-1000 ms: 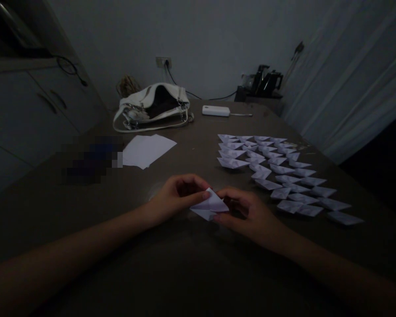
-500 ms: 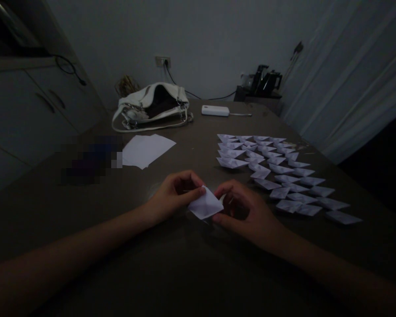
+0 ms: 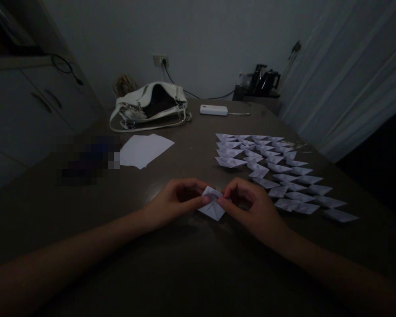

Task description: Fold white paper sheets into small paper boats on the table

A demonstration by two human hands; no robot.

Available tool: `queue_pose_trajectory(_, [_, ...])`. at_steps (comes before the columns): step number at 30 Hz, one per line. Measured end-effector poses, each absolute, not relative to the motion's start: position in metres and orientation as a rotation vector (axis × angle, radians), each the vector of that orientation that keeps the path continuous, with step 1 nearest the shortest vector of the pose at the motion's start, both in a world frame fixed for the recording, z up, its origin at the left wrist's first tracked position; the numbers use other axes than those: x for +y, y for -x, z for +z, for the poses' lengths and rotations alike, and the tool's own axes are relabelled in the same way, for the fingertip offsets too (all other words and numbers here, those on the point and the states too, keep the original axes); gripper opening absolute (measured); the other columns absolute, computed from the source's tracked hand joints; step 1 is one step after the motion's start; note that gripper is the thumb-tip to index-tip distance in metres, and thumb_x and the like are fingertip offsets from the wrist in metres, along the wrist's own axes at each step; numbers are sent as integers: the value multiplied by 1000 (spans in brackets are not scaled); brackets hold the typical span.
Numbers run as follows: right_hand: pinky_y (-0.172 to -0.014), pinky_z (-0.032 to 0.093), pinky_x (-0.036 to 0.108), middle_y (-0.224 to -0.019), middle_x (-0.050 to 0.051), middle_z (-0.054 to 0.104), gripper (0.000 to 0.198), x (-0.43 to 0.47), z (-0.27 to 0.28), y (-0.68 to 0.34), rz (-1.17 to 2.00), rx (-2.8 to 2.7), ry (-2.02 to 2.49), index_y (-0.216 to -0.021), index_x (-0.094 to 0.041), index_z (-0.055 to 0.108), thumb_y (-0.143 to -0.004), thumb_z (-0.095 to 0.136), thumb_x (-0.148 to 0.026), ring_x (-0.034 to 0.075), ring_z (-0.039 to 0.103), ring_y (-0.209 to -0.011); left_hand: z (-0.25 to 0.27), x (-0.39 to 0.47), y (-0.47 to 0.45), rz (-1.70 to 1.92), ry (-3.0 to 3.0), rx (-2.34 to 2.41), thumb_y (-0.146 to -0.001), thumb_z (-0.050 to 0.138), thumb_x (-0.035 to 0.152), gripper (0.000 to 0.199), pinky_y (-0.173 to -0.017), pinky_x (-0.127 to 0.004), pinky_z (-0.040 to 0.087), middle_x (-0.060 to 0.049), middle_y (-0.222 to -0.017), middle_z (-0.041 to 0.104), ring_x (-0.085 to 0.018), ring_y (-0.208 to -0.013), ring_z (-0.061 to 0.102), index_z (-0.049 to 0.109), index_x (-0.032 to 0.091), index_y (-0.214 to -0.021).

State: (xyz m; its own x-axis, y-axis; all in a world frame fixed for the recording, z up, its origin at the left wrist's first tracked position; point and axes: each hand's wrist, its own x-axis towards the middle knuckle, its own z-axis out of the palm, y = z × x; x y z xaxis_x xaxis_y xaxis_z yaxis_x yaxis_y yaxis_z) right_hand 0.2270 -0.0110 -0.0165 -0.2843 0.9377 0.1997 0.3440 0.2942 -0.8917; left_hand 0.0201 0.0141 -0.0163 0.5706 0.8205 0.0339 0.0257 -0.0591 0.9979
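A small folded white paper, roughly diamond-shaped with crease lines on its face, is held just above the table between both hands. My left hand pinches its left side, thumb on the near face and fingers behind. My right hand grips the upper right edge between thumb and fingertips. Parts of the paper are hidden by the fingers. To the right of my right hand, several folded paper boats stand in close rows on the table.
Loose white sheets lie at the left. Behind them rests a white handbag. A white power bank with a short cable lies at the back. Dark kettles stand beyond the far right edge. A blurred-out patch covers something at the left.
My hands have turned the folded paper so a creased face shows. The right hand has closed onto its upper right edge, where its fingers were looser before.
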Motion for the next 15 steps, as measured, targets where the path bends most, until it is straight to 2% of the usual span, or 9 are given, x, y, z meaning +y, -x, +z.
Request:
queue_pose_trajectory(8, [-57,48,24,-75,0,60,14,-11,-17,-226,1038,-1766,1139,-81,-20,54,-82,66,-28,13,58,-65,-18,13,-22,723,-1488,809,-81,68,23,14,-69,-25,55,-5,-83,74,-15,-75,69,69,13,-92])
queue_pose_trajectory(13, [-57,48,24,-79,2,65,16,-10,-18,-226,1127,-1749,1151,-95,-20,59,-85,64,-32,14,61,-67,-19,15,-21,753,-1462,843,-79,71,26,17,-67,-24,54,-5,-81,73,-15,-73,68,68,13,-91])
queue_pose_trajectory(15, [-53,44,23,-73,1,62,18,-9,-19,-227,1159,-1791,1171,-88,-18,62,-89,58,-36,13,58,-62,-20,16,-20,781,-1445,834,-79,71,25,17,-66,-23,53,-4,-79,72,-13,-71,66,68,13,-89])
